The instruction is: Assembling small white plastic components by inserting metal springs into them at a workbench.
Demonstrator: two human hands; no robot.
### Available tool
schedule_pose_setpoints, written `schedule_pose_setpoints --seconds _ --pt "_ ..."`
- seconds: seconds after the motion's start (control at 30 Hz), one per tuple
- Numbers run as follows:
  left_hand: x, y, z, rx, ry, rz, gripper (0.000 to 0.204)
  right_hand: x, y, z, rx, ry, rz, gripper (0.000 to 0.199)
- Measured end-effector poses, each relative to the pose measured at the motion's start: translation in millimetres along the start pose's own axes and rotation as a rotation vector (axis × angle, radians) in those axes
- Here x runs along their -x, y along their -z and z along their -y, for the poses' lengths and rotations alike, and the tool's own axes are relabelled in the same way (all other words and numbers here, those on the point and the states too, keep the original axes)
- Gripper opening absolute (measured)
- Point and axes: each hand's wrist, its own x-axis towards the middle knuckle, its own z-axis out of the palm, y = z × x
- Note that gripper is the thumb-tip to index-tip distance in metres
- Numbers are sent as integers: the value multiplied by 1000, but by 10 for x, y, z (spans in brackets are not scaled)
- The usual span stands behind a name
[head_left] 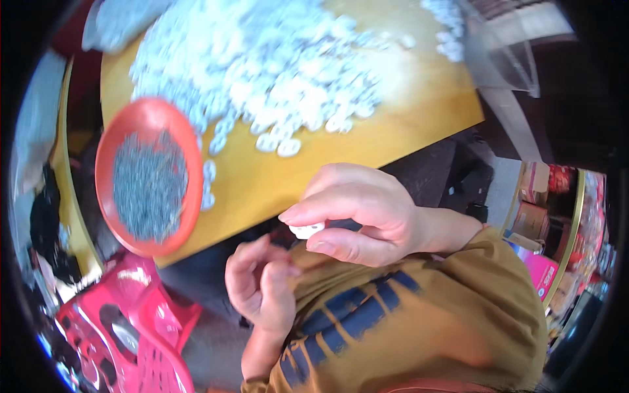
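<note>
Between the thumb and fingers of my right hand (367,216) is a small white plastic piece (306,230) with holes in it, held just off the table's front edge. My left hand (262,285) is lower and to the left, its fingers curled in and partly blurred; whatever they may pinch is too small to make out. A large heap of similar white pieces (282,78) spreads over the yellow table (393,134). At the table's left, an orange-red oval bowl (193,190) contains many thin grey metal pins (149,187) that look like nails.
A pink plastic stool or chair (141,295) stands below the bowl on the left. Clear plastic (501,59) hangs by the table's right end. Shelves with boxes (532,223) are at the far right. A translucent bag (121,23) lies at the far left corner.
</note>
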Motion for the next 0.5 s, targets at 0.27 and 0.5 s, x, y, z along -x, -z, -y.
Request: schedule_pose_setpoints --seconds 0.27,0.5 --pt "-50 -29 82 -18 104 -54 14 -448 1357 492 1435 164 -540 17" --pt "-127 -147 42 -57 151 -13 15 -486 1765 614 1645 -202 -590 21"
